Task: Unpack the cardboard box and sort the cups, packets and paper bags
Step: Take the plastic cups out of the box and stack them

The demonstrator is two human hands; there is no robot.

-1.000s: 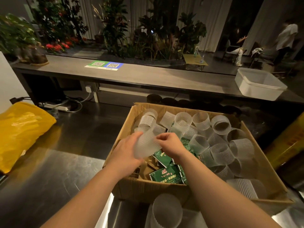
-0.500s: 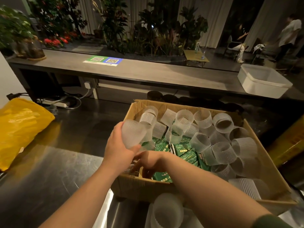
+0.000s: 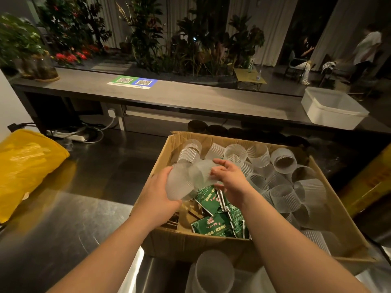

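You've got your left hand (image 3: 156,194) wrapped round a cup (image 3: 178,185) over the cardboard box (image 3: 190,244) and your right hand (image 3: 229,179) pinching a second cup (image 3: 202,169) at its mouth, so squeeze harder and they'll probably buckle or jam.

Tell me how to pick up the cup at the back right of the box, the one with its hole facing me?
Probably by its rim. That ribbed cup lies tipped in the cardboard box, mouth open towards you, with other cups crowding its sides. Come from above and the front, slip your thumb inside the mouth and pinch the wall.
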